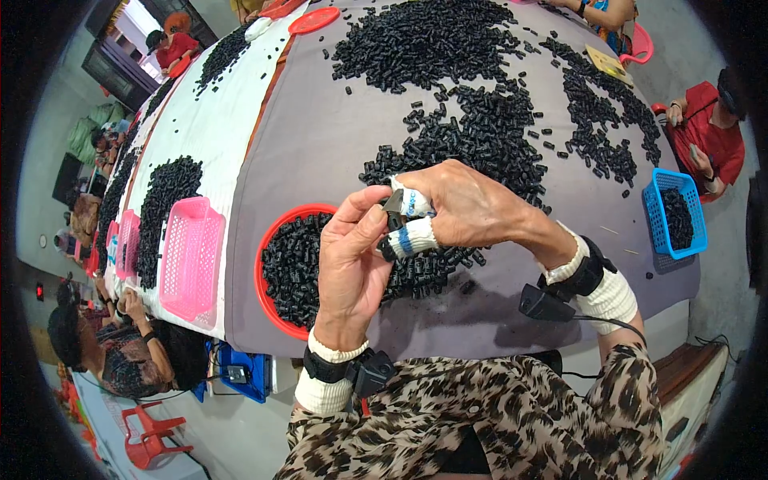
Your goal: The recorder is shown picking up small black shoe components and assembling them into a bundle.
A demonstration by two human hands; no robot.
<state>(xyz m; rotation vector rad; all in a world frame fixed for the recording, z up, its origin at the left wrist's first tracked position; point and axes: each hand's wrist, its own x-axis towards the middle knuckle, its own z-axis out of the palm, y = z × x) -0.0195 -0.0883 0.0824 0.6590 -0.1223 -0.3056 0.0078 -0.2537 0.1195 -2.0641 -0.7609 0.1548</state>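
Observation:
My left hand [352,268] is raised above the table, its thumb and forefinger pinched together on a small black ribbed part [394,222]. My right hand [474,204] meets it from the right, with white wrapping around its thumb and a finger. Between those wrapped digits sits a small dark grey blade [394,202] with a pointed corner, right against the black part. The fingers cover most of both things. Just left of my left hand, a round red basin [264,300] is filled with black parts. Beneath my hands spreads a loose heap of the same black parts [472,136].
Another large heap [424,44] lies farther back on the grey cloth [308,136]. A blue basket [694,240] with black parts stands at the right edge, near a person in red [712,128]. To the left are a pink basket [220,264] and a seated co-worker [128,352].

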